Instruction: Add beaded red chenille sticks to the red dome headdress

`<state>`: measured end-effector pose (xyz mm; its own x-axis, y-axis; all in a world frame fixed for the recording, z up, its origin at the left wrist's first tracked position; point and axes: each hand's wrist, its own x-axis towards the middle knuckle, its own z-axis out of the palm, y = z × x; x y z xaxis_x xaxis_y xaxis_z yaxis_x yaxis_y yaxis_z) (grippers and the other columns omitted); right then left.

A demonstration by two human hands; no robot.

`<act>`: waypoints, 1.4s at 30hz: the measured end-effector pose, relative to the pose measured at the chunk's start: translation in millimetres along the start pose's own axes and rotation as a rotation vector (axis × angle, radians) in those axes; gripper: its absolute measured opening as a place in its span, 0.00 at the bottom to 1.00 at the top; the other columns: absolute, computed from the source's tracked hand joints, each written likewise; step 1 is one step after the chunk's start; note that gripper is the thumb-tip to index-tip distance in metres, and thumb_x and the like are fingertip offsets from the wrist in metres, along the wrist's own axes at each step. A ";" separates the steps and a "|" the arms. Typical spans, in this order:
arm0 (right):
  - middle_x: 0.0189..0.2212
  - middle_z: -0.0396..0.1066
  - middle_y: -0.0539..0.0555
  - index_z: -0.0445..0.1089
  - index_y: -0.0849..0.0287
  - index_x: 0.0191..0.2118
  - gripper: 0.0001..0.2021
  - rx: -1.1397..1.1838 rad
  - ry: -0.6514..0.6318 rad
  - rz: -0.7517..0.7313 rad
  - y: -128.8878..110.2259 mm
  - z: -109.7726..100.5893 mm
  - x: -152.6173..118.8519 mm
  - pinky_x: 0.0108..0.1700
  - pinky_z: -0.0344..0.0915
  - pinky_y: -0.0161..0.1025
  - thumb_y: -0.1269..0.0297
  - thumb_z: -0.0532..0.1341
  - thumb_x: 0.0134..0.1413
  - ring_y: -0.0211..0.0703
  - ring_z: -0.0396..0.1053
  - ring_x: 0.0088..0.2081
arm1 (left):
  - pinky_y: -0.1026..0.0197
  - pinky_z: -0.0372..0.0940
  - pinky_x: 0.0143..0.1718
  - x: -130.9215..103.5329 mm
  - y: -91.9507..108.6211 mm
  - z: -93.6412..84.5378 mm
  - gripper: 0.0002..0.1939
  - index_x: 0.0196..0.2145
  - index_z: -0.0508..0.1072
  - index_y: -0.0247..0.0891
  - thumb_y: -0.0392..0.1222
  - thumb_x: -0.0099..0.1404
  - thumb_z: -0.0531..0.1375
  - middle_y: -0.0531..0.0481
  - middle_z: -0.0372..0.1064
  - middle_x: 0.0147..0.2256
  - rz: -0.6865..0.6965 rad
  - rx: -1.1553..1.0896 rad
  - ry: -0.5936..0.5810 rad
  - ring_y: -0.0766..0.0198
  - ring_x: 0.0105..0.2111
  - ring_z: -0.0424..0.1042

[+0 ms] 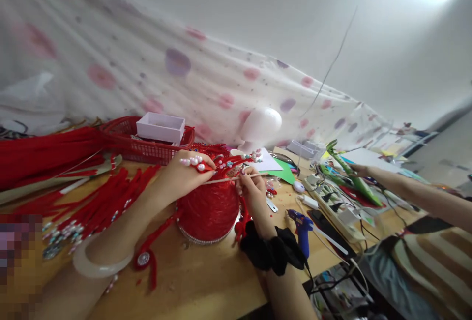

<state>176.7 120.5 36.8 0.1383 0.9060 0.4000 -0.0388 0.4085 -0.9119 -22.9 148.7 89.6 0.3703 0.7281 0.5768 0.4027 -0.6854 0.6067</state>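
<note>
A red dome-shaped piece (209,212) with a beaded lower rim stands on the wooden table. Over its upper left side my left hand (186,175) is closed, its fingers pinching one end of a thin pale stick (224,179); red trim with white pearls lies against the hand. My right hand (252,187), a black scrunchie (273,248) at its wrist, has its fingers closed round the same stick over the piece's right side. Red strands with pearls and pale blue beads (230,163) rise just behind both hands. A red strip with a round jewelled coil (143,259) lies front left.
Behind left is a red basket (147,152) with a white box (161,127). Beaded red tassels (106,197) lie left. A white foam head (261,126) stands behind. Right are a blue glue gun (303,229), a power strip (334,209) and another person's hand (363,170) at a green object.
</note>
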 end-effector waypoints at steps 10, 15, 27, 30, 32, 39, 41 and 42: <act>0.16 0.59 0.41 0.60 0.55 0.26 0.13 -0.045 0.048 -0.027 1.5 5.6 5.5 0.21 0.47 0.32 0.61 0.65 0.54 0.32 0.52 0.18 | 0.62 0.67 0.41 5.6 -9.4 -6.6 0.09 0.29 0.79 0.36 0.26 0.54 0.62 0.50 0.80 0.32 0.029 -0.014 -0.142 0.61 0.34 0.77; 0.16 0.58 0.40 0.60 0.55 0.26 0.12 0.034 0.072 -0.029 10.5 5.3 3.9 0.21 0.46 0.33 0.62 0.65 0.52 0.32 0.50 0.17 | 0.63 0.65 0.42 7.2 -13.8 -4.4 0.09 0.31 0.79 0.35 0.26 0.56 0.60 0.50 0.79 0.33 0.090 0.124 -0.173 0.62 0.36 0.76; 0.17 0.50 0.41 0.57 0.52 0.27 0.10 0.213 0.087 -0.046 7.9 7.4 2.8 0.19 0.46 0.33 0.64 0.61 0.48 0.35 0.46 0.17 | 0.59 0.64 0.37 6.4 -13.6 12.9 0.07 0.26 0.78 0.35 0.31 0.53 0.59 0.46 0.78 0.31 -0.121 0.225 -0.062 0.56 0.35 0.75; 0.17 0.51 0.41 0.57 0.52 0.27 0.10 0.206 0.094 -0.057 8.0 8.0 2.5 0.18 0.47 0.33 0.66 0.61 0.49 0.34 0.46 0.16 | 0.60 0.62 0.34 6.5 -13.2 13.3 0.06 0.24 0.76 0.35 0.32 0.53 0.59 0.46 0.78 0.29 -0.165 0.201 -0.040 0.57 0.32 0.74; 0.17 0.53 0.40 0.58 0.52 0.27 0.09 0.195 0.100 -0.068 7.3 7.6 2.2 0.18 0.48 0.33 0.66 0.61 0.50 0.34 0.47 0.16 | 0.60 0.62 0.34 6.0 -12.8 12.8 0.06 0.23 0.76 0.35 0.31 0.53 0.59 0.47 0.77 0.28 -0.165 0.177 -0.034 0.59 0.32 0.73; 0.19 0.59 0.41 0.59 0.53 0.29 0.10 0.113 0.132 -0.129 4.4 3.6 -0.5 0.20 0.54 0.33 0.62 0.63 0.52 0.33 0.54 0.17 | 0.61 0.61 0.34 5.3 -16.6 11.0 0.05 0.22 0.74 0.36 0.32 0.53 0.60 0.50 0.75 0.27 -0.114 0.121 -0.044 0.61 0.30 0.72; 0.20 0.59 0.41 0.59 0.53 0.28 0.10 0.090 0.154 -0.139 4.2 3.2 0.2 0.21 0.55 0.33 0.61 0.63 0.52 0.33 0.56 0.18 | 0.61 0.62 0.35 6.0 -18.3 11.3 0.05 0.22 0.73 0.36 0.32 0.53 0.60 0.49 0.76 0.27 -0.103 0.113 -0.052 0.61 0.30 0.72; 0.19 0.59 0.41 0.59 0.53 0.28 0.11 0.077 0.163 -0.139 4.2 2.9 0.9 0.21 0.55 0.33 0.61 0.63 0.51 0.33 0.56 0.18 | 0.61 0.62 0.35 6.2 -18.9 11.5 0.06 0.21 0.73 0.36 0.32 0.53 0.60 0.49 0.76 0.27 -0.099 0.111 -0.054 0.61 0.30 0.72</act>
<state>173.8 123.3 33.6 0.3058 0.8129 0.4957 -0.0831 0.5415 -0.8366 -18.6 166.2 75.4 0.3672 0.7933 0.4856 0.5285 -0.6076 0.5929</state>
